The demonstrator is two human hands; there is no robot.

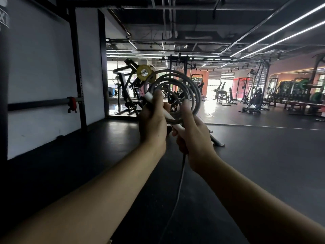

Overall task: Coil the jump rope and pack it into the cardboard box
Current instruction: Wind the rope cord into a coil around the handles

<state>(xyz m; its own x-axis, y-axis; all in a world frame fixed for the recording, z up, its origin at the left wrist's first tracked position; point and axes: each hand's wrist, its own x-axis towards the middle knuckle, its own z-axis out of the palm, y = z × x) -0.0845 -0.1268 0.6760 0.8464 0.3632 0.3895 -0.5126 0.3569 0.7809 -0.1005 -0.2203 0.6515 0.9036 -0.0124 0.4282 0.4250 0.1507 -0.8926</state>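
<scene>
Both hands — left hand (153, 120), right hand (195, 138) — gripped the jump rope (173, 88) at chest height, coiling nearly done; the hanging tail (177, 196) likely needed winding in next — no cardboard box visible.

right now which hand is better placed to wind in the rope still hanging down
Right. The right hand grips the loose strand trailing to the floor, while the left hand pins the coil and white handle.
</scene>
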